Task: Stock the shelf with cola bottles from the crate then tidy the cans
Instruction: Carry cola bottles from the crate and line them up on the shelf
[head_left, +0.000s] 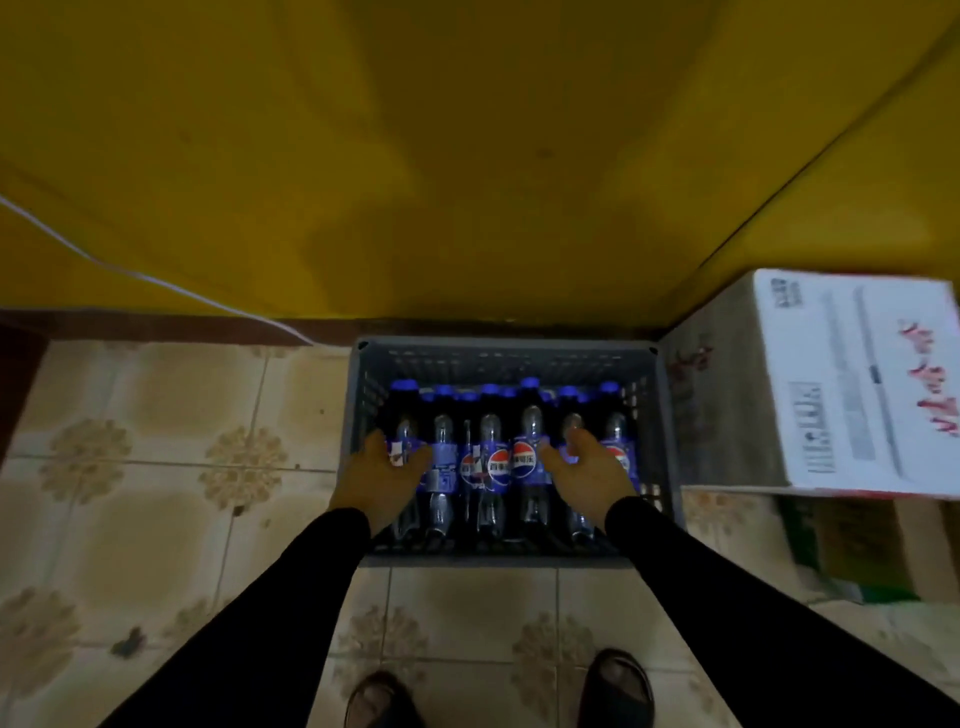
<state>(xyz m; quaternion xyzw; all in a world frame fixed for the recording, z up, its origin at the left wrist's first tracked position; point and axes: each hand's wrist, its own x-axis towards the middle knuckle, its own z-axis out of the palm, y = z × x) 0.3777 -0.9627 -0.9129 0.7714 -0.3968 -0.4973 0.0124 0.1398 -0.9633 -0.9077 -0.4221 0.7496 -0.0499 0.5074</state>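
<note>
One grey crate (511, 358) sits on the tiled floor (156, 415) against a yellow wall (467, 156), with a top row of six cola bottles (530, 457) lying flat, blue caps away from the person; more caps show behind, count unclear. Labels carry the red-white-blue Pepsi globe. The left hand (387, 478) curls around the leftmost bottle (402, 447); the right hand (589, 475) grasps the fifth bottle (574, 431). One white carton (857, 384) beside the crate bears blurred red script.
</note>
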